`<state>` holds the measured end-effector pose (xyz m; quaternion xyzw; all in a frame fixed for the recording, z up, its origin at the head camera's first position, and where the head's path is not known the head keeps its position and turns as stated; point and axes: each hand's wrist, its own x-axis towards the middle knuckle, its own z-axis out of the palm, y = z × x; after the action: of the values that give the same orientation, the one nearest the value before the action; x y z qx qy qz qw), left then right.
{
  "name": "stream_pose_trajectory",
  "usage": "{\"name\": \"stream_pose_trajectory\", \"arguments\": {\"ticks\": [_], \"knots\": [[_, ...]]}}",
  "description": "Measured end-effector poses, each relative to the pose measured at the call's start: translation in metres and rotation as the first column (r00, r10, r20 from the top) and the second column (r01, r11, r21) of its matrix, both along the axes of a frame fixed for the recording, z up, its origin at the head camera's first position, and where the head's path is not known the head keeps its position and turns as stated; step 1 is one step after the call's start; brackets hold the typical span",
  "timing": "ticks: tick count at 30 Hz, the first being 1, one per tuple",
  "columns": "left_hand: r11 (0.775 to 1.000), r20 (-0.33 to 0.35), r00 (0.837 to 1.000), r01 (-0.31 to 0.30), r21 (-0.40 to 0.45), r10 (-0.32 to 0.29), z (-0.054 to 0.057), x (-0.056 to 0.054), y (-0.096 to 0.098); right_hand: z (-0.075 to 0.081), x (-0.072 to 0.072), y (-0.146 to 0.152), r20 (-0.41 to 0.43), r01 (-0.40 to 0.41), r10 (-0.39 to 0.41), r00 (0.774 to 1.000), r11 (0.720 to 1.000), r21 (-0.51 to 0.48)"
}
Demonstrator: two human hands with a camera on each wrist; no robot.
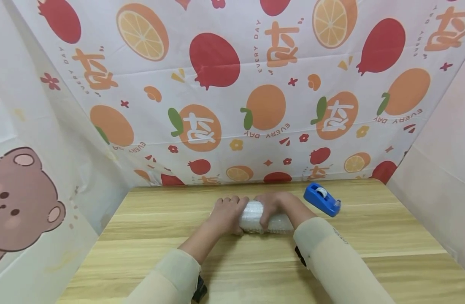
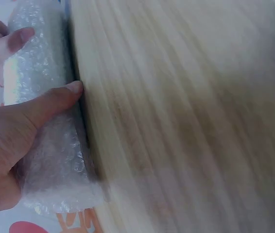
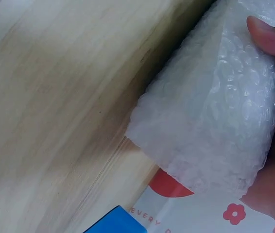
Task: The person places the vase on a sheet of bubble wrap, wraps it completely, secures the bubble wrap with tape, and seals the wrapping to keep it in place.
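Observation:
A bundle of clear bubble wrap [image 1: 252,216], rolled into a thick cylinder, lies crosswise on the wooden table. My left hand [image 1: 228,214] grips its left part from above, and in the left wrist view the thumb [image 2: 62,96] reaches across the near side to the lower edge. Further right, my right hand [image 1: 271,207] holds the roll with fingers over the far side and thumb [image 3: 268,38] on the near face. The right end of the bubble wrap [image 3: 200,111] looks crumpled and sticks out beyond that hand. What lies inside the wrap is hidden.
A blue tape dispenser [image 1: 321,199] with a roll of tape stands on the table [image 1: 377,228], right of the roll and near the back. Behind the table's far edge hangs a fruit-print cloth [image 1: 232,97]. A bear-print sheet [image 1: 23,202] covers the left side.

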<state>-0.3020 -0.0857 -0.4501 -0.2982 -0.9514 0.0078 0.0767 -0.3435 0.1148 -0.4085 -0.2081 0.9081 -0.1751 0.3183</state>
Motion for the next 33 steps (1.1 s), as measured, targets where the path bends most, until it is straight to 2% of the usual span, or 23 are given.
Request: {"name": "stream_pose_trajectory", "arguments": {"ticks": [8,13,16,20,25,30,33], "knots": [[0.999,0.046,0.999,0.026,0.040,-0.028,0.005,-0.006,0.002,-0.001,-0.003,0.007,-0.009,-0.032,0.032,0.999,0.999,-0.020],[0.997,0.169,0.985,0.011,0.071,-0.023,0.010,-0.010,0.006,-0.005,-0.002,0.013,-0.086,-0.061,0.057,0.995,0.997,-0.037],[0.998,0.263,0.965,-0.018,0.058,0.002,0.016,-0.014,0.008,-0.009,0.003,0.014,-0.169,-0.031,0.026,0.985,0.999,-0.025],[0.998,0.349,0.937,-0.051,0.027,0.038,0.022,-0.018,0.010,-0.011,0.013,0.011,-0.284,0.022,-0.003,0.959,0.998,0.065],[0.994,0.430,0.900,-0.103,0.039,0.076,0.028,-0.021,0.009,-0.014,0.024,0.005,-0.421,0.038,0.026,0.907,0.989,0.143],[0.988,0.515,0.852,-0.141,0.061,0.090,0.032,-0.023,0.006,-0.022,0.031,-0.001,-0.521,0.054,0.031,0.853,0.988,0.147],[0.988,0.548,0.832,-0.139,0.061,0.083,0.035,-0.025,0.005,-0.025,0.034,-0.002,-0.554,0.070,0.014,0.833,0.989,0.131]]}}
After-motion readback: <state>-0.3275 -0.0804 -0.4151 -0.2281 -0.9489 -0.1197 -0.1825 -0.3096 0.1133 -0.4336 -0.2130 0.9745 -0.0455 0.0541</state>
